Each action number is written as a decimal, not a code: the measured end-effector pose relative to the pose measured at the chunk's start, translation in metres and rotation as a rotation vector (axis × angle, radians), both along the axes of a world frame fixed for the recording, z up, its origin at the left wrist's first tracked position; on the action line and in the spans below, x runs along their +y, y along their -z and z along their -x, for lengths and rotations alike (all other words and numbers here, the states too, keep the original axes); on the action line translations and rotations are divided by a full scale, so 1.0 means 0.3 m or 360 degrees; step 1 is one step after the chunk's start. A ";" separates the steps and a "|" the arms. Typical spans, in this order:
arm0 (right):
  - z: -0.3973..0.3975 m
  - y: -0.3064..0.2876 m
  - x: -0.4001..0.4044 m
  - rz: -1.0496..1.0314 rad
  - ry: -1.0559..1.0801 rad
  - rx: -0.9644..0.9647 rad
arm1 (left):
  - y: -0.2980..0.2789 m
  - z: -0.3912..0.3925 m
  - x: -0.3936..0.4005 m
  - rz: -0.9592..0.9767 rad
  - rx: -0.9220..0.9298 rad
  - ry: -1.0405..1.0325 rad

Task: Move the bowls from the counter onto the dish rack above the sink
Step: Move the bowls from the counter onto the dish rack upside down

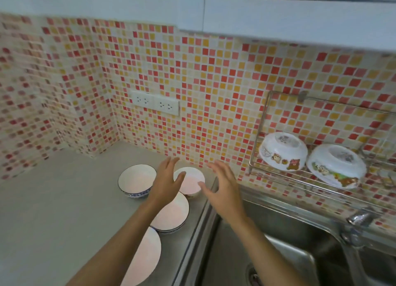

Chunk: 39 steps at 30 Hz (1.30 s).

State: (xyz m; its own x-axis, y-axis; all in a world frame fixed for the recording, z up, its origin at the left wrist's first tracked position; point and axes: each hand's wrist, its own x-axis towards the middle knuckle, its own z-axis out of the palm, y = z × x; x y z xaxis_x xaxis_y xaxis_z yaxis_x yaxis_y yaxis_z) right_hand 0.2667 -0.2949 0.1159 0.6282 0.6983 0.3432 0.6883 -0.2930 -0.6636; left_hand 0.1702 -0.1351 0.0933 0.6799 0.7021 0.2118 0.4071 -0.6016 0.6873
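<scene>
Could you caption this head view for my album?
Open hands, left and right, reach toward a small white bowl on the counter.

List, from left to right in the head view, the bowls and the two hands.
Blue-rimmed bowl → left hand → small white bowl → right hand → first cartoon bowl → second cartoon bowl.

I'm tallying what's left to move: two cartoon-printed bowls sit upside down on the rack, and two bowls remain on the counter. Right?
Not quite. The head view shows four bowls on the counter, not two. The two cartoon-printed bowls do sit upside down on the rack.
</scene>
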 end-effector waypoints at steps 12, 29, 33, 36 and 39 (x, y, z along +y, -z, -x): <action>-0.127 0.291 0.221 0.0406 0.0228 0.1106 | 0.223 -0.158 0.203 0.0251 0.0447 -0.0005; -0.178 0.436 0.390 0.0271 0.0466 0.1708 | 0.341 -0.280 0.293 0.0248 0.0912 -0.0031; -0.179 0.442 0.400 0.0217 0.0530 0.1714 | 0.336 -0.288 0.276 0.0321 0.0832 -0.0074; -0.190 0.422 0.389 0.0145 0.0558 0.1746 | 0.313 -0.300 0.267 0.0408 0.0698 -0.0068; -0.211 0.399 0.372 0.0091 0.0567 0.1748 | 0.282 -0.308 0.260 0.0405 0.0602 -0.0078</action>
State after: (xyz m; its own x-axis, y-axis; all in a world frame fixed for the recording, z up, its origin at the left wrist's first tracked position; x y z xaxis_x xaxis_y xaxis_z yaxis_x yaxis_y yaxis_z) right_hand 0.3300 -0.1833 -0.0037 0.7327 0.4186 -0.5366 -0.3792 -0.4036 -0.8326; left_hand 0.2626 -0.0571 0.0088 0.6411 0.7326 -0.2284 0.6816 -0.4068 0.6082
